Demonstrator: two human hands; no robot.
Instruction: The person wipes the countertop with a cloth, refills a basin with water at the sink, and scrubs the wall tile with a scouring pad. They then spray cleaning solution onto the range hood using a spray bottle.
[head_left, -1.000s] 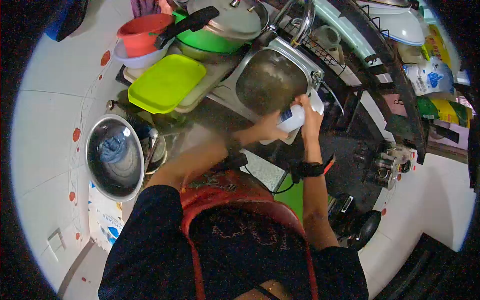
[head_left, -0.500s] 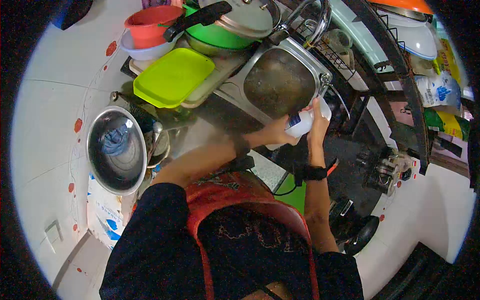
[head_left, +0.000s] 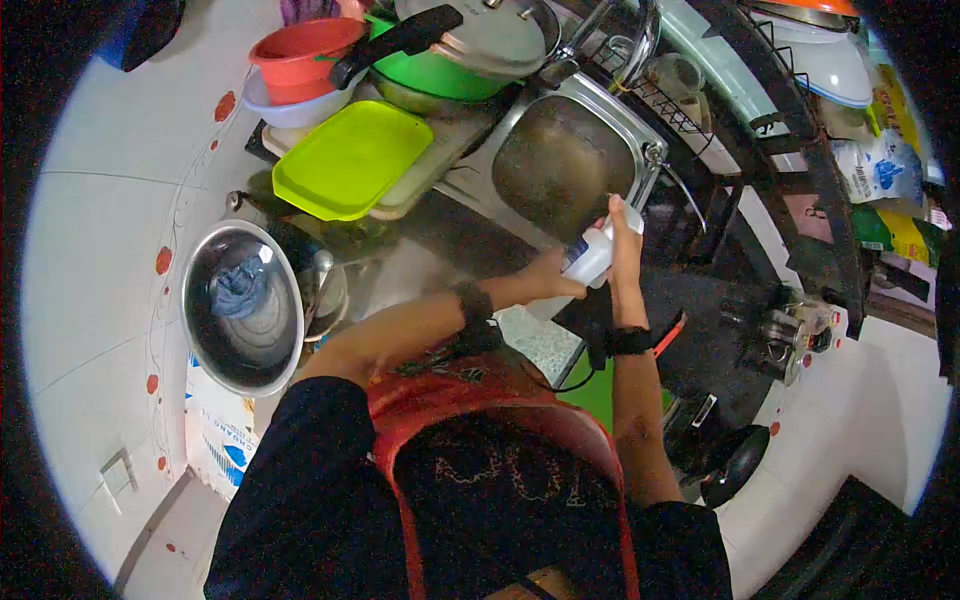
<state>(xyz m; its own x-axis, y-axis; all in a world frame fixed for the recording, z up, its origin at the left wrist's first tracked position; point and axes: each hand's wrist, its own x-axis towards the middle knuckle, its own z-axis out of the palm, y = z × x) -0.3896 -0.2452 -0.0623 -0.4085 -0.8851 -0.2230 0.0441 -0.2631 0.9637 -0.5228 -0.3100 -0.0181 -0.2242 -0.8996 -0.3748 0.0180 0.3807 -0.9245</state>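
Observation:
Over the near edge of the metal sink [head_left: 480, 190], both hands are around a white bottle [head_left: 590, 262] with a dark label. My left hand [head_left: 548, 276] wraps its lower left end. On the right, my right hand [head_left: 626, 258] grips the upper end, fingers pointing toward the basin. The bottle lies tilted, its upper end toward the sink's right corner. Fingers hide much of that end, so I cannot tell whether a cap is on it.
A lime-green tray [head_left: 355, 160] lies left of the sink, near a red basin [head_left: 305, 60] and a pressure cooker lid [head_left: 485, 35]. A steel bowl [head_left: 240, 345] holding a blue-grey cloth [head_left: 240, 288] stands at left. The faucet [head_left: 640, 45] rises behind the sink.
Both hands and the bottle have shifted slightly left and down. The right hand stays at the bottle's upper end. The surroundings have shifted a little with the head view.

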